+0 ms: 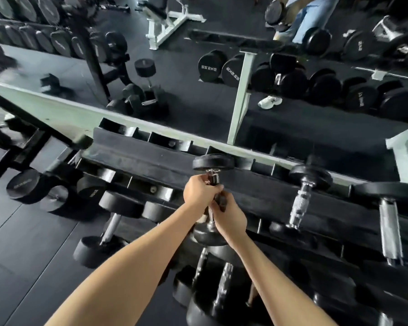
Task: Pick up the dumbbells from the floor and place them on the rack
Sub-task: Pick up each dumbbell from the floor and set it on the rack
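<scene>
A black dumbbell (213,162) with a chrome handle lies across the top tier of the black rack (151,151), its far head by the rack's back rail and its near head (207,234) over the front edge. Both of my hands are wrapped around its handle. My left hand (201,192) grips the upper part of the handle, and my right hand (230,216) grips just below it. More dumbbells rest on the rack: one to the right (303,196), another at the far right (390,222), one on the lower tier at left (110,225).
A wall mirror (222,90) behind the rack reflects dumbbell rows, a white bench and a person. Several dumbbells (21,187) stand on the dark floor at left. Lower rack tiers below my arms hold more dumbbells (222,290).
</scene>
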